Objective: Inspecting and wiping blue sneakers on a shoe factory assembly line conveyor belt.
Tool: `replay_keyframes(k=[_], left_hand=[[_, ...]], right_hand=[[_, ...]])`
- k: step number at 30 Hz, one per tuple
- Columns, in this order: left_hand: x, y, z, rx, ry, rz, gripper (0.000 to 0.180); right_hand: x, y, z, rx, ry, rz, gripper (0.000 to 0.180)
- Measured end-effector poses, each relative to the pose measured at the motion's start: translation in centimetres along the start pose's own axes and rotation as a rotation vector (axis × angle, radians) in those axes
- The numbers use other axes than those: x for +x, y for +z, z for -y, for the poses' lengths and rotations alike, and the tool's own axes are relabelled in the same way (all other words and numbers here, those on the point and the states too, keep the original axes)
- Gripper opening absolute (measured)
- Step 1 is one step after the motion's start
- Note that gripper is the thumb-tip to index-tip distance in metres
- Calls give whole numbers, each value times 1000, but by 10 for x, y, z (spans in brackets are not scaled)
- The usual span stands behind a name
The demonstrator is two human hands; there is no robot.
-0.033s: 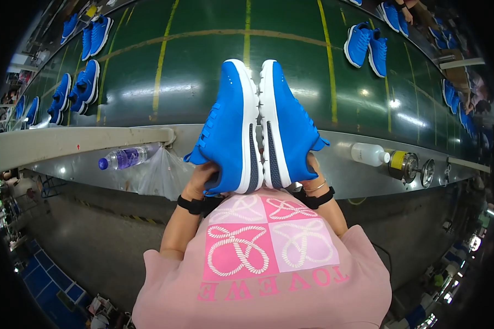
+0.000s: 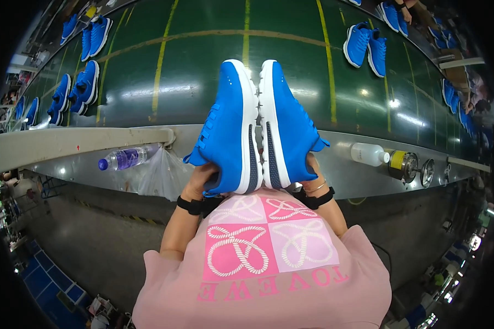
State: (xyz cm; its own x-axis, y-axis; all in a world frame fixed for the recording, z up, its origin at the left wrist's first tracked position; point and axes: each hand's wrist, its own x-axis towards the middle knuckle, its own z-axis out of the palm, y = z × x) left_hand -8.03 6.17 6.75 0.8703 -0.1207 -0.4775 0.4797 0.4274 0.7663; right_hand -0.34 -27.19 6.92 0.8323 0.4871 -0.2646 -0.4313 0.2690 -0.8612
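Left hand: the left hand [image 2: 204, 174] is closed around the heel opening of the left shoe [image 2: 224, 129]; most fingers are hidden.
Right hand: the right hand [image 2: 312, 169] holds the right shoe [image 2: 292, 129] likewise, at its heel opening.
Blue pair: upright before the chest, soles facing each other, toes pointing away, heels near the pink shirt [image 2: 258, 290].
Sole gap: narrow; whether the soles touch anywhere is hard to tell.
Green surface: the green surface [image 2: 203, 68] extends beyond the toes, with bare stretches on either side up to the other blue shoes [image 2: 85, 88], which stand well apart.
Near edge: a metal ledge [image 2: 340, 167] runs beneath the held pair.
Left limit: a pale rail [image 2: 82, 143], a purple-labelled bottle [image 2: 127, 159] and a clear bag [image 2: 167, 174], the bag near the left hand.
Right limit: a white bottle [image 2: 368, 154], then a metal canister [image 2: 403, 166], with ledge between bottle and right hand.
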Motion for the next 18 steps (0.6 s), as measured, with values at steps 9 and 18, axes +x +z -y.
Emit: replay_keyframes(k=[9, 18], left_hand=[[1, 5, -7, 279, 250, -52, 66], [2, 63, -56, 292, 686, -35, 85]], right_hand=[[1, -20, -6, 74, 157, -132, 51], [10, 44, 43, -229, -390, -198, 76]])
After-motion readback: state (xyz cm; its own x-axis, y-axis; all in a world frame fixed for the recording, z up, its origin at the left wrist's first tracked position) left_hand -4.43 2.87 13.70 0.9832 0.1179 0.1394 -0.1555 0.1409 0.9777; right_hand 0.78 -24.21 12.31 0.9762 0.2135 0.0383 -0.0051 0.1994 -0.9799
